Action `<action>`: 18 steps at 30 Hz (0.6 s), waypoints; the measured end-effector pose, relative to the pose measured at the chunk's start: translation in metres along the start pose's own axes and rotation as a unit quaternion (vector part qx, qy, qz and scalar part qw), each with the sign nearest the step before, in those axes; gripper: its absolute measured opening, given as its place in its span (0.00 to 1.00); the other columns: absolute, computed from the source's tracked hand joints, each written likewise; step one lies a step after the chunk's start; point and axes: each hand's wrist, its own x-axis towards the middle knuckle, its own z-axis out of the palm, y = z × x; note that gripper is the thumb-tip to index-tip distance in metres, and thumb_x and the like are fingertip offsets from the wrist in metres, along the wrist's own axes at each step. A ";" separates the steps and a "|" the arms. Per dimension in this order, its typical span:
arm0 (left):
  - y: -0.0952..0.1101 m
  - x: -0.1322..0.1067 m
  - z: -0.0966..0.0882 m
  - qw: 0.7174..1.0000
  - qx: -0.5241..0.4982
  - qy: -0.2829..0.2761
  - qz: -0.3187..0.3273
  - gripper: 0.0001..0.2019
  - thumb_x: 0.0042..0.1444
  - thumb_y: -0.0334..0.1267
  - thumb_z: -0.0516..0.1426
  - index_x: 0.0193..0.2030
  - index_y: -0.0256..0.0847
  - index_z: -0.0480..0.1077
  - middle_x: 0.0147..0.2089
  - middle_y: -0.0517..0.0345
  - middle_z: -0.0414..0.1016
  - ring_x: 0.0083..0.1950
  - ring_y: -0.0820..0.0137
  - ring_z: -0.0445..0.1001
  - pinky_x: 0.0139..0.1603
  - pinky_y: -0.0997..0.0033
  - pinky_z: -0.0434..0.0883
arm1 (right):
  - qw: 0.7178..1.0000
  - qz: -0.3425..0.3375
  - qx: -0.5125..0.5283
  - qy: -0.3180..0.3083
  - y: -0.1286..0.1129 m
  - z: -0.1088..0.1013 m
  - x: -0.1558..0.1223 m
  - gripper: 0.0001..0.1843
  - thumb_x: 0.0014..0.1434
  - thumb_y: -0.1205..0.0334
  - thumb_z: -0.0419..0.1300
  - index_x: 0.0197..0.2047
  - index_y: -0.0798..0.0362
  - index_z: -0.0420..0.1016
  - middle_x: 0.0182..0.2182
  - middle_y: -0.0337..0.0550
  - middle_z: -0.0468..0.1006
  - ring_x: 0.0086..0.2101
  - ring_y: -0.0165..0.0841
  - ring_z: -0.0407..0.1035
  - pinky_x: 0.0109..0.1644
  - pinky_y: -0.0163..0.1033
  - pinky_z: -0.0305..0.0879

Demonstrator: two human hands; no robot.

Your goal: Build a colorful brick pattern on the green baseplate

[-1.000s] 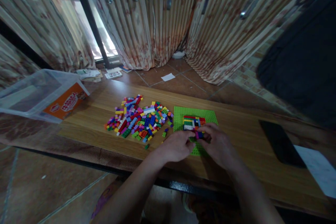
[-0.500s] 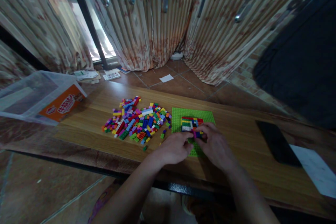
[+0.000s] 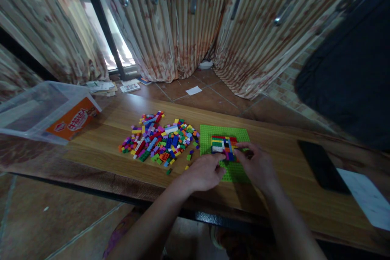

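Observation:
A low block of colourful toy bricks [image 3: 217, 144], with red, yellow, green, white and blue rows, stands on a bright green baseplate [image 3: 240, 175]. My left hand [image 3: 204, 172] is at its front left, index fingertip against the front edge near a magenta brick [image 3: 227, 156], the other fingers curled under. At the right side is my right hand [image 3: 257, 165], thumb and index finger apart and close to the bricks, with no loose brick visible between them. Both hands hide the front part of the block and some of the baseplate.
Loose bricks [image 3: 158, 142] lie heaped left of the baseplate, a few strays near it. A clear plastic box [image 3: 39, 109] with an orange label stands at the far left of the wooden table [image 3: 122, 166]. Right of the baseplate lie a black phone-like slab [image 3: 323, 166] and white paper [image 3: 365, 197].
My right hand has drawn slightly right and its fingers have parted from the magenta brick, which now shows in the block's front. My left hand has barely moved.

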 end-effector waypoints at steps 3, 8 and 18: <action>0.000 0.000 0.000 1.000 -0.001 -0.005 0.000 0.25 0.59 0.37 0.52 0.63 0.36 0.65 0.41 0.49 0.80 0.44 0.61 0.77 0.48 0.62 0.71 | 0.999 0.039 -0.028 -0.002 0.001 0.005 0.001 0.23 0.56 0.44 0.57 0.43 0.55 0.75 0.39 0.51 0.79 0.32 0.37 0.71 0.41 0.45 0.66; 0.001 -0.001 -0.001 1.000 -0.006 -0.005 0.000 0.25 0.58 0.37 0.52 0.63 0.36 0.65 0.40 0.49 0.80 0.43 0.61 0.77 0.47 0.62 0.71 | 0.997 0.070 -0.023 -0.018 0.001 0.013 0.001 0.28 0.53 0.41 0.59 0.47 0.56 0.72 0.44 0.54 0.79 0.37 0.42 0.73 0.43 0.47 0.67; 0.001 -0.001 0.000 1.000 -0.009 -0.002 -0.003 0.26 0.58 0.37 0.52 0.64 0.37 0.65 0.39 0.50 0.79 0.43 0.61 0.77 0.49 0.61 0.71 | 0.996 0.074 -0.040 0.002 0.005 0.019 0.005 0.26 0.48 0.43 0.63 0.44 0.54 0.71 0.40 0.53 0.78 0.37 0.43 0.73 0.40 0.47 0.66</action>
